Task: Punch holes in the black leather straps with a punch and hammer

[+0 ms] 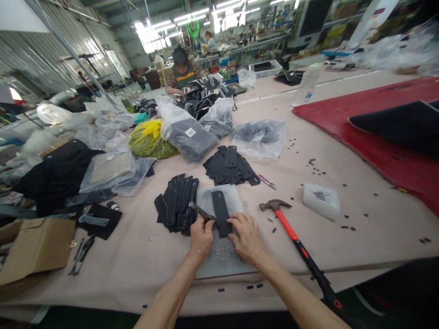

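Note:
My left hand (202,237) is closed on a dark metal punch (203,211), which tilts up to the left beside a flat black strip (220,208). My right hand (247,235) holds the strip's right edge near its lower end, with thumb and fingertips on it. The strip lies on a pale, speckled board (222,260). Left of the board is a fanned stack of black strips (176,201). Behind it lies another loose pile of black pieces (228,165). A claw hammer (291,233) with a red and black handle rests to the right of my right hand.
Pink thread snips (266,181) lie beyond the board. A wrapped white block (321,201) and small black offcuts are on the right. A cardboard box (41,251) and a cutter (82,257) sit at left. Bagged goods (188,130) stand behind; a person (183,68) sits across the table.

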A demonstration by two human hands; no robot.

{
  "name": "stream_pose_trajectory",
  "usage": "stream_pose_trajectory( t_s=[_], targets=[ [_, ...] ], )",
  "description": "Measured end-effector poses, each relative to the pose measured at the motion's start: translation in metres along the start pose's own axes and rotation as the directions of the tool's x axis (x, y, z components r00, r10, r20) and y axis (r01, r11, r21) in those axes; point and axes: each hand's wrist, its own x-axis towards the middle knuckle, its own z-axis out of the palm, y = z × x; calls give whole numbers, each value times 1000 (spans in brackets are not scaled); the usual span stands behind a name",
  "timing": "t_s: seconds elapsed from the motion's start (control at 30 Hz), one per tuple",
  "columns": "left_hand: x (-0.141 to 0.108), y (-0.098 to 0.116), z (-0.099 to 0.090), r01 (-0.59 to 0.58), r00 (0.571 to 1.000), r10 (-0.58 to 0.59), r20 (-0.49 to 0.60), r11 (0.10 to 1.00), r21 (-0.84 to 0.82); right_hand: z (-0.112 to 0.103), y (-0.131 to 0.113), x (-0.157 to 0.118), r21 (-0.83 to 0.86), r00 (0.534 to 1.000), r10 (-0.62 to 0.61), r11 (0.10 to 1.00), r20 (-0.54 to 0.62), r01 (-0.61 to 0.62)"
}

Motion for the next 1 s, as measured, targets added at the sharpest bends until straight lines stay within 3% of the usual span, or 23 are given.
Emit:
stream_pose_trajectory(
  t_s=[0.13, 0.27, 0.43, 0.7, 1.0],
  targets=[
    [-14, -11, -2, -86, 994, 88, 67, 996, -30, -3, -7, 5, -72, 999, -3, 997, 45, 6],
    [-19, -15, 0, -81, 996, 83, 37, 995, -64, -2, -9, 7, -100, 998, -9, 995, 57, 14],
    [-13, -11, 1, -117, 992, 120, 44, 991, -67, 5, -4, 3, -45, 999, -12, 999, 31, 14],
    [10, -9, 14, -62, 995, 71, 66, 989, -130, 14, 1, 1, 0, 999, -36, 999, 8, 36],
    [10, -14, 14, -65, 995, 74, 66, 990, -125, 15, 1, 3, -25, 999, -33, 999, 9, 33]
  ],
)
